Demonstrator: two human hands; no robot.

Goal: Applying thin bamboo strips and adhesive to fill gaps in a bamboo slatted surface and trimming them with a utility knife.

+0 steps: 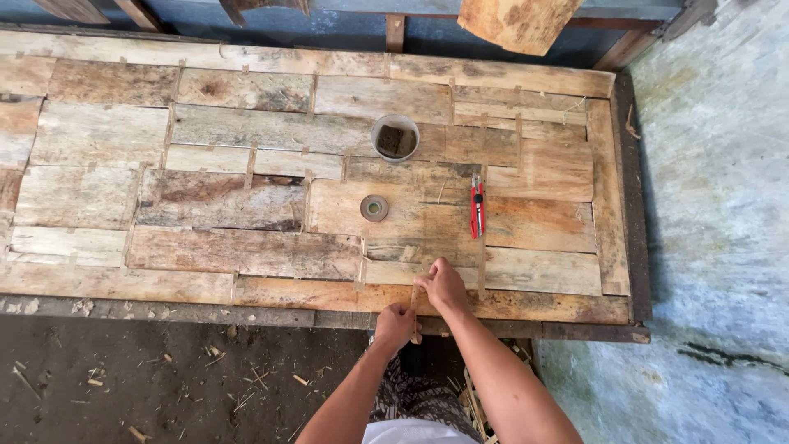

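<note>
Our right hand [445, 285] rests on the near edge of the board [246, 205], fingers curled and pressing down on the top end of a thin strip [413, 298] that runs from the board's edge toward us. Our left hand [395, 326] sits just below, off the board's edge, closed around the lower end of the same strip, so the strip is held between the two hands. The strip is narrow and pale, and we cannot tell for sure whether it is tape or a sliver of veneer, since the hands cover most of it. The board is a patchwork of flat wooden pieces in tan and grey, joined with short bits of tape at the seams. Beyond our hands, near the middle of the board, lies a small roll of tape [374, 208]. Just to its right lies a red cutter [477, 206], pointing away from us. Farther back stands a white cup [395, 137] with something dark inside. The dirt floor [164, 378] below us is littered with wood scraps.
</note>
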